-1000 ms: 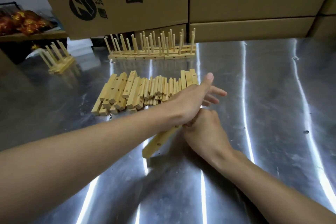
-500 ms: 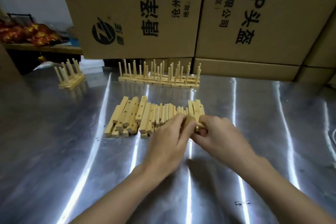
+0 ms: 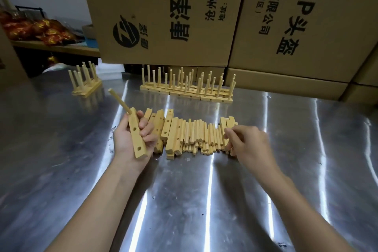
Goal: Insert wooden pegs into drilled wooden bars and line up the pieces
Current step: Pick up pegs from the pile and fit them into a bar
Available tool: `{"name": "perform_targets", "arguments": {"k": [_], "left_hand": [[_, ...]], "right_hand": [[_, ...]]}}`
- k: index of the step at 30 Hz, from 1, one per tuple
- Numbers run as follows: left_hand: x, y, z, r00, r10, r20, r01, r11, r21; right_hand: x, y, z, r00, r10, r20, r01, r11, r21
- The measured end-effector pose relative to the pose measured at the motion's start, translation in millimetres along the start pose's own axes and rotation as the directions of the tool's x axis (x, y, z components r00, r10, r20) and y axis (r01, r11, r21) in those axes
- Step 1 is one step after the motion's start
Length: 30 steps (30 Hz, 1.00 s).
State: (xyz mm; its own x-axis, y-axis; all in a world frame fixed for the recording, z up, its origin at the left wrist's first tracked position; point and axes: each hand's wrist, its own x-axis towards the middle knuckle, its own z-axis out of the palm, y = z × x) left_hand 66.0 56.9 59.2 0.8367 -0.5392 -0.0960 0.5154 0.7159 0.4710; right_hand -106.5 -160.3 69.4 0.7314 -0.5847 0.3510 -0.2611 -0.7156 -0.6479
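The step in hand looks like filling one bar. The left hand [image 3: 131,139] has its grip wrapped round a drilled bar [image 3: 137,139], thumb on one side and fingers curled over the other. It holds the bar tilted above the surface [image 3: 184,200], left of the middle. One peg [image 3: 119,99] already stands in the hole at the bar's far end, and two more holes in the upper face show open. The right hand [image 3: 248,146] is down on the right end of the loose pegs [image 3: 196,137], which lie side by side in a heap at the middle of the surface. Its fingers are bent onto them, but I cannot tell whether that grip has closed on a peg or is only sorting through them. By my reading, the next move calls for lifting a single peg clear of its neighbours, bringing it across to the bar and seating it squarely in the middle hole. Spare bars [image 3: 163,127] lie just beside the held one, touching the peg heap. Along the far edge stands a row of finished bars [image 3: 186,91] with their pegs upright, and a smaller finished group [image 3: 86,85] sits near the far left corner. As for containers, only closed cardboard boxes [image 3: 163,16] rise behind the far edge, and their contents cannot be seen. No tray or bin holds the pieces; they lie straight on the surface.
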Motion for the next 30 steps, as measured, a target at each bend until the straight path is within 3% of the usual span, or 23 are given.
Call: {"name": "perform_targets", "arguments": {"k": [6,9,12,14,19,24,27,30], "left_hand": [[2.1,2.6,-3.5,1.0,-0.012,-0.001,0.012,1.0,-0.011],[2.6,1.7,-4.7,1.0,-0.014,-0.007,0.014,1.0,0.01],[2.9,0.3,-5.9,1.0,-0.005,-0.02,0.005,1.0,0.019],[2.6,-0.2,-5.7,1.0,-0.009,-0.03,0.01,1.0,0.021],[1.4,-1.2,-4.9,1.0,0.0,-0.032,0.001,0.999,0.038],[-1.5,-5.8,-1.2,1.0,0.004,-0.028,-0.002,0.997,0.075],[-3.4,-8.1,1.1,1.0,-0.006,-0.02,0.007,0.996,0.092],[-5.2,-10.4,5.8,1.0,-0.016,0.006,0.016,0.993,0.118]], "right_hand": [[-15.0,23.7,35.8,0.978,0.016,-0.207,0.028,0.978,0.207],[-22.1,42.5,43.1,0.99,-0.057,-0.132,0.059,0.998,0.018],[-21.1,45.7,41.7,0.959,-0.212,-0.19,0.156,0.949,-0.276],[-19.9,41.3,42.3,0.954,-0.239,-0.178,0.163,0.918,-0.362],[-19.0,32.5,47.5,0.976,-0.203,-0.085,0.143,0.88,-0.454],[-16.5,32.7,48.7,0.976,-0.196,-0.1,0.13,0.881,-0.454],[-16.0,31.2,48.7,0.965,-0.22,-0.139,0.135,0.88,-0.456],[-16.2,22.8,39.9,0.912,-0.297,-0.283,0.155,0.888,-0.433]]}}
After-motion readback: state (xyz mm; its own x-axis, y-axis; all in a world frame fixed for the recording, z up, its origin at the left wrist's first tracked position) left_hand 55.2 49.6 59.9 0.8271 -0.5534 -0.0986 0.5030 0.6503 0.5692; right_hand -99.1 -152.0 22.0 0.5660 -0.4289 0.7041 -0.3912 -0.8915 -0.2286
